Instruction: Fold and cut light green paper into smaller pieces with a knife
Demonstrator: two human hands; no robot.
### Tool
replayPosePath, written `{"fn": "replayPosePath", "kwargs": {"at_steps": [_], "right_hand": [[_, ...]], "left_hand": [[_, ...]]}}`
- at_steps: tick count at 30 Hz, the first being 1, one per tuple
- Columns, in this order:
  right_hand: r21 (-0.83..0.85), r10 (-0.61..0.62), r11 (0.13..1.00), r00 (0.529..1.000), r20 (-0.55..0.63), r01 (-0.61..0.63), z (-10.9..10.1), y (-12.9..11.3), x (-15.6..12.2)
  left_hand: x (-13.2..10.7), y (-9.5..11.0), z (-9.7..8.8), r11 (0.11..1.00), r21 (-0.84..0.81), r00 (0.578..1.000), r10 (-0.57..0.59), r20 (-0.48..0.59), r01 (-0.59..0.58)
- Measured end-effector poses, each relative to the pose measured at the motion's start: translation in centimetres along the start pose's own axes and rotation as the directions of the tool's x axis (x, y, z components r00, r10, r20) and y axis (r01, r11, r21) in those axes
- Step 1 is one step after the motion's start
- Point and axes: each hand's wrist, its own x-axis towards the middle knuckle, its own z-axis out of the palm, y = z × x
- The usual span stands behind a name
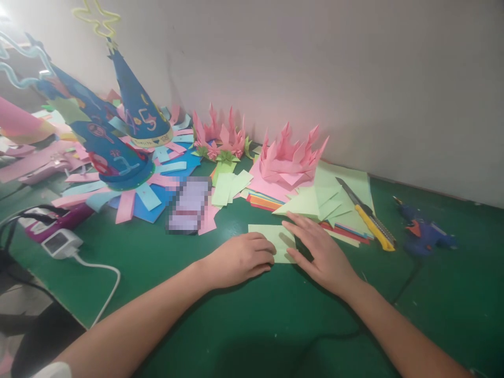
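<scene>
A rectangular piece of light green paper (281,237) lies on the table between my hands. My left hand (249,255) is on its left part, fingers curled together and pressing it down, with the thumb hidden. At the right edge of the same piece rests my right hand (323,253), its fingers stretched out and apart. Just beyond the right fingertips is a folded light green sheet (301,202). To the right lies a yellow utility knife (370,223) with its blade out, across a stack of papers.
Behind stand a pink paper crown (289,160) and another crown (224,136). Blue cone hats (136,100) fill the left. A phone (189,205), a power strip (59,218) and a white charger (62,243) lie at left. A blue glue gun (425,231) with its cord is right.
</scene>
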Motion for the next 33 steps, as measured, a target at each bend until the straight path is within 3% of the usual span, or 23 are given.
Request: {"fn": "replayPosePath", "kwargs": {"at_steps": [8,21,33], "right_hand": [[0.045,0.044,0.998,0.997,0.058,-0.047,0.1,0.1,0.1],[0.084,0.155,0.984,0.988,0.010,-0.155,0.5,-0.8,0.1],[0.194,0.135,0.971,0.989,0.058,-0.143,0.6,-1.3,0.1]], "left_hand": [[-0.1,-0.2,0.1,0.998,-0.025,0.998,0.057,0.029,-0.057],[-0.1,0.1,0.4,1.000,-0.010,1.000,-0.003,0.028,0.003],[-0.1,0.3,0.4,1.000,-0.013,0.999,-0.003,0.033,0.003]]}}
